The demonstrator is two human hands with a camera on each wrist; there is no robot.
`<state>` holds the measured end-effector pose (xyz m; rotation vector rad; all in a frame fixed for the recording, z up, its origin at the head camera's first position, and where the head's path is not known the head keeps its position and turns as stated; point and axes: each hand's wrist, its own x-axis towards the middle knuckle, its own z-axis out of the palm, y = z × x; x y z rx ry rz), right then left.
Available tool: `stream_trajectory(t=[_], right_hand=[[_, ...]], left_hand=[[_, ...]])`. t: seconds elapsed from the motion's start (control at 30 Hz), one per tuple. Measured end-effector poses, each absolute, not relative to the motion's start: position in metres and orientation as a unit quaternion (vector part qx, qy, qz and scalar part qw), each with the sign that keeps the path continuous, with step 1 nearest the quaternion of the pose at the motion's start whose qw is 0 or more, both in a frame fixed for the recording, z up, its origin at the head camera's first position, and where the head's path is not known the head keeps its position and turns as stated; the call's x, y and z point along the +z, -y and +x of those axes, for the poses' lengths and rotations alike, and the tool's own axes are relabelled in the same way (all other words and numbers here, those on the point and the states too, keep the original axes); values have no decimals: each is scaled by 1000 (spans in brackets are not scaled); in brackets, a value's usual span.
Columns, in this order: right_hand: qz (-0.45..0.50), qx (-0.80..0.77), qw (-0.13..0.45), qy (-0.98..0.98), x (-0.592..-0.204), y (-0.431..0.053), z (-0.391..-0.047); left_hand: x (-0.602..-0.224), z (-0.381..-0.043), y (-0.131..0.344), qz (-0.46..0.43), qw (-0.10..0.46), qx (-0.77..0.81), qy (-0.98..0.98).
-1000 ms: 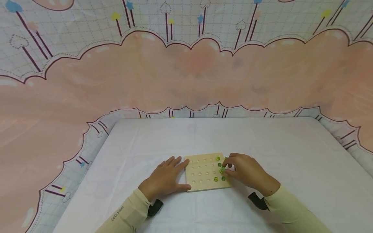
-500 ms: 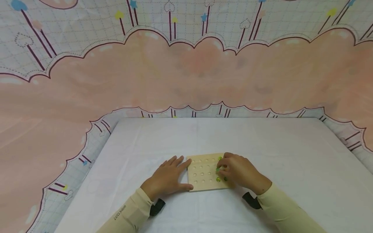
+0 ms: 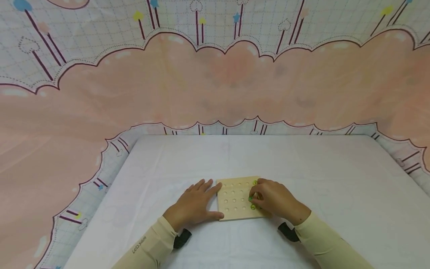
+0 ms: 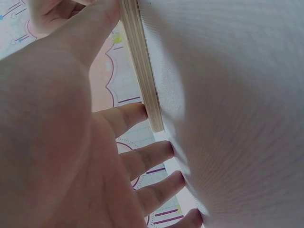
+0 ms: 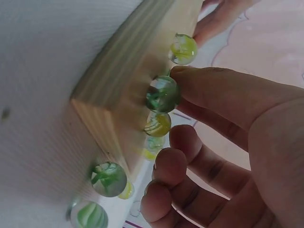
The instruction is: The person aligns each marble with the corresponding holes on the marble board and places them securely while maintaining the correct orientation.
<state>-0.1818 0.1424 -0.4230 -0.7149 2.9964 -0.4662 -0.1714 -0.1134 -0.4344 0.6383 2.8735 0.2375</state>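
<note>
A light wooden board with rows of round hollows lies on the white table. My left hand rests at its left edge, fingers spread, with thumb and index finger touching the board near its corners. My right hand is over the right part and pinches a green glass marble between thumb and fingers; in the right wrist view the thumb mostly hides it. Glass marbles sit on the board's right side, among them a yellow marble and a green marble. My right hand hides some from above.
Off the board, a green marble, a small yellow marble and a pale green marble lie on the white cloth. Behind the table hangs a patterned curtain.
My right hand has moved left over the board from its right edge, carrying the green marble to the hollows. My left hand keeps its place at the board's left edge.
</note>
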Motion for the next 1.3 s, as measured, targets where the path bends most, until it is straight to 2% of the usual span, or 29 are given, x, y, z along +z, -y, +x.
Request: stream_trajectory(t=[0.97, 1.3], right_hand=[[-196, -161, 24, -967, -410, -145, -183], [-187, -163, 10, -969, -404, -156, -188]], left_hand=[[-429, -173, 113, 210, 102, 80, -969], [-428, -172, 112, 208, 106, 84, -969]])
